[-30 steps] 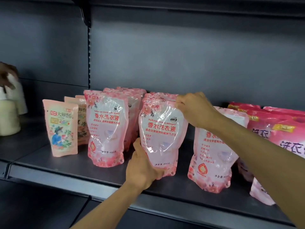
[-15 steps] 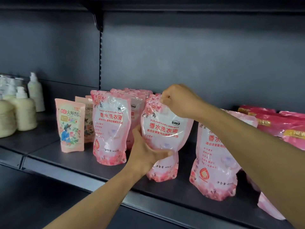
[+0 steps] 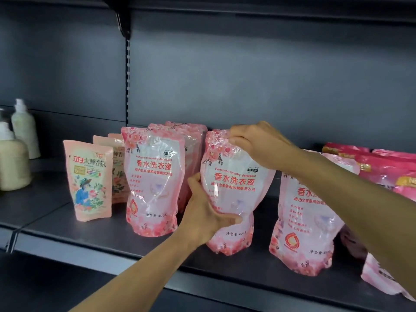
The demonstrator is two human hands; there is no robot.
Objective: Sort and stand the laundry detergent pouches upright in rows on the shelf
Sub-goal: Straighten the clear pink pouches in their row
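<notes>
In the centre of the frame a pink flowered detergent pouch (image 3: 234, 190) with red Chinese characters stands upright on the dark shelf (image 3: 108, 235), pinched in at its lower part. To its left an identical pouch (image 3: 153, 181) stands upright before more of the same. At the right another pouch (image 3: 308, 221) stands, leaning slightly. At left stand smaller peach pouches (image 3: 90, 181); at far right, darker pink pouches (image 3: 382, 172).
</notes>
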